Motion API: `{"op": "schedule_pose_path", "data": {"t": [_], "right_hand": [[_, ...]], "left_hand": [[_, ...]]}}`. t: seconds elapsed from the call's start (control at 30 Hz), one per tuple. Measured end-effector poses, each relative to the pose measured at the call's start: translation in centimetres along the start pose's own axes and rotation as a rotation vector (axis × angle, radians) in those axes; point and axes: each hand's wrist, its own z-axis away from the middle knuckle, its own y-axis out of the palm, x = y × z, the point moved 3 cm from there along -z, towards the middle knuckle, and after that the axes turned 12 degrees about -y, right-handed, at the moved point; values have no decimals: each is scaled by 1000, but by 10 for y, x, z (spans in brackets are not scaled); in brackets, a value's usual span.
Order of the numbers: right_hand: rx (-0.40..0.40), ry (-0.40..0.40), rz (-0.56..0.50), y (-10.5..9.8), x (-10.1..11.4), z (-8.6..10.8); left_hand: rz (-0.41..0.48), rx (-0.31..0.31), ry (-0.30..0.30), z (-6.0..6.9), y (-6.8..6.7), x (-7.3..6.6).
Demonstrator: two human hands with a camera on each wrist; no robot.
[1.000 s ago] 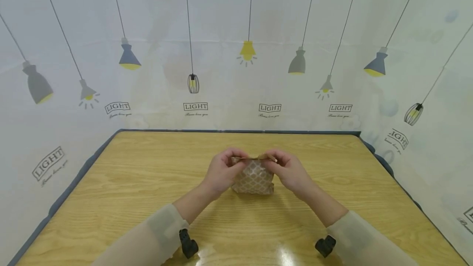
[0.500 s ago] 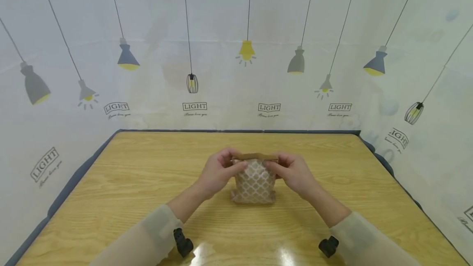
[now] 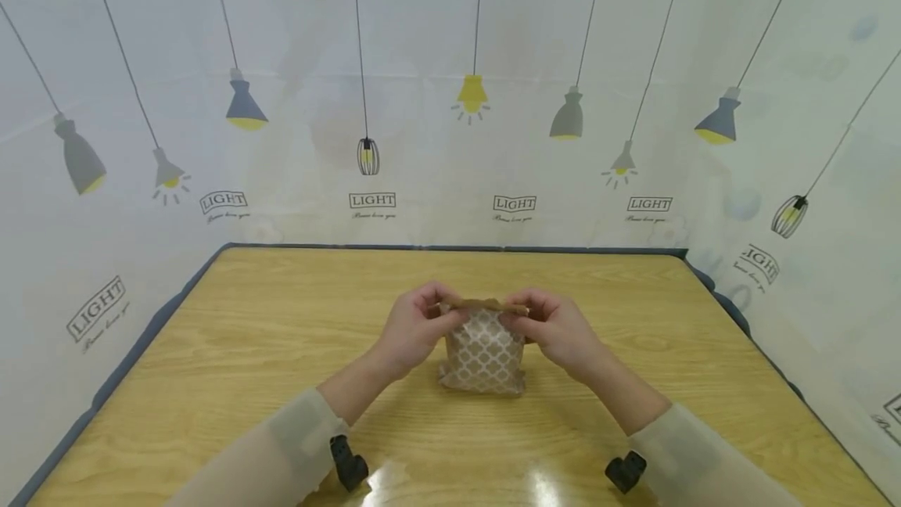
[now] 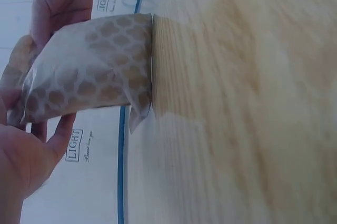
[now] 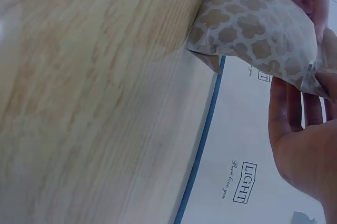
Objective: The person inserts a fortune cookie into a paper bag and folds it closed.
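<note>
A small brown paper bag (image 3: 484,354) with a white lattice pattern stands upright on the wooden table, its top edge folded over. The left hand (image 3: 415,331) pinches the left end of that fold between thumb and fingers. At the other end, the right hand (image 3: 559,332) pinches the fold the same way. In the left wrist view the patterned bag (image 4: 95,71) looks puffed out, its base touching the tabletop. The right wrist view has the bag (image 5: 253,23) with one bottom corner sticking out. What it contains is hidden.
The wooden table (image 3: 246,350) has a dark blue edge (image 3: 450,249) along its back and sides. Behind it hangs a pale wall sheet (image 3: 422,37) printed with lamps. A black wrist camera (image 3: 348,462) sits on the left sleeve, another black camera (image 3: 626,471) on the right.
The bag, first tipped with its front foreshortened, now shows its full patterned front, its base nearer the person. The top flap faced up half a second ago and is now folded narrower. Both hands keep their hold.
</note>
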Motion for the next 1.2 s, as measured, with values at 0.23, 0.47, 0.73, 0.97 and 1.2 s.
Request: {"op": "schedule_pose_path", "data": {"t": [0.23,0.47,0.73,0.97,1.2], "right_hand": [[-4,-16,4,-4,0,2],[1,-87,60,-5,-2,3],[27,-169,91,-7,-4,4],[104,-188,99,-9,-6,5],[107,-142,124,-10,-7,5]], "left_hand": [[-36,35,14,3,-5,-2],[-70,27,43,3,-10,0],[-74,87,104,2,-20,5],[-153,150,210,2,-25,7],[-300,81,239,4,-24,3]]}}
